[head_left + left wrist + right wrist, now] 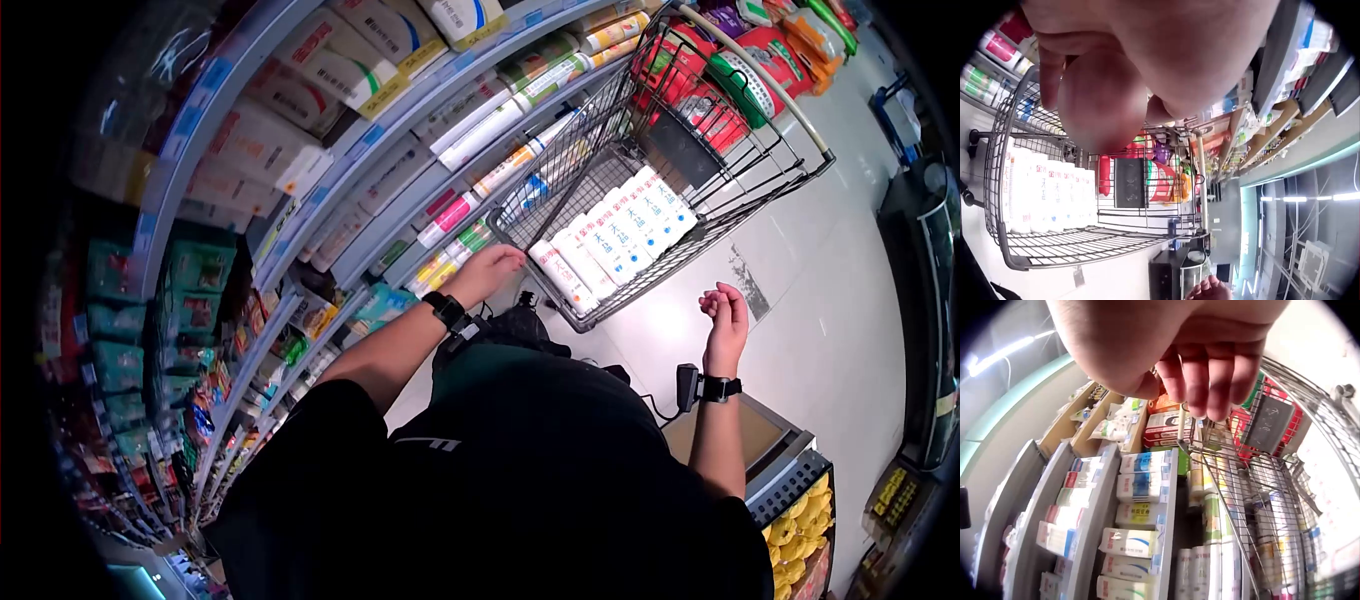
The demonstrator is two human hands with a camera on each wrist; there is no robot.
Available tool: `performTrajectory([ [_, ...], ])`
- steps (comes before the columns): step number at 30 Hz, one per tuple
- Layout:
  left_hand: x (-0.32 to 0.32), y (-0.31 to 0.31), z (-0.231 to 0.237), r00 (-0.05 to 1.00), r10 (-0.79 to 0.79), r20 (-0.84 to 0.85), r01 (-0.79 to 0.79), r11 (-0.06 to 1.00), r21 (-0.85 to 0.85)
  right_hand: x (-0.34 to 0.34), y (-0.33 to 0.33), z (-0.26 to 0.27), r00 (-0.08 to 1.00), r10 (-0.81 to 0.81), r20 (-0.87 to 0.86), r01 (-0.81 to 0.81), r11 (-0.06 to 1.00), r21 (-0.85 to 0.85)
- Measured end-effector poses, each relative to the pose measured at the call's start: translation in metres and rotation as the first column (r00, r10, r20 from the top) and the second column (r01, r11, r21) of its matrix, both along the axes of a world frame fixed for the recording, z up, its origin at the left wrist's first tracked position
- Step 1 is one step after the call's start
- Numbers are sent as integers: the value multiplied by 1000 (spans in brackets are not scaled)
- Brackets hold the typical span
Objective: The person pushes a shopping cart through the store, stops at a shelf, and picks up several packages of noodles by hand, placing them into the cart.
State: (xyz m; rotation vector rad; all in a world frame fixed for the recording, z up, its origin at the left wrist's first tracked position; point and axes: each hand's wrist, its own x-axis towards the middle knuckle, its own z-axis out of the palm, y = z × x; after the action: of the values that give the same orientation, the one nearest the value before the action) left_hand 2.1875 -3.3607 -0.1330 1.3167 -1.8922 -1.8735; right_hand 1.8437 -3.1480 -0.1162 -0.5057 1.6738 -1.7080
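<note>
Shopping cart (pixel 583 325) has a row of white printed packs (pixel 622 232) inside, at the end nearer the person. Left hand (pixel 485 275) just beside the cart's near end, empty, fingers loosely bent. Right hand (pixel 730 318) apart from the cart's right side, also released (fingers slack, curled a bit). Stocked shelves (pixel 365 136) left of the cart.

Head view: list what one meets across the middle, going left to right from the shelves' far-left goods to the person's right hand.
Shiny green packages → bare left hand → row of white packages with red and blue print → bare right hand.
</note>
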Motion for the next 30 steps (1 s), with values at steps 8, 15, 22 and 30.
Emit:
performTrajectory([
  [8, 49, 63, 24, 916, 392, -84, -386, 919, 82, -34, 73, 21, 990, -34, -139, 27, 998, -48],
  [15, 85, 71, 42, 836, 511, -199, -516, 856, 28, -26, 42, 52, 987, 11, -160, -37, 986, -161],
  [22, 123, 43, 16, 687, 689, -231, -676, 723, 146, 22, -46, 76, 972, 165, -169, -195, 964, -180],
  [30, 173, -66, -22, 664, 733, -147, -726, 679, 107, 106, -205, 48, 934, 349, -68, -354, 933, -65],
])
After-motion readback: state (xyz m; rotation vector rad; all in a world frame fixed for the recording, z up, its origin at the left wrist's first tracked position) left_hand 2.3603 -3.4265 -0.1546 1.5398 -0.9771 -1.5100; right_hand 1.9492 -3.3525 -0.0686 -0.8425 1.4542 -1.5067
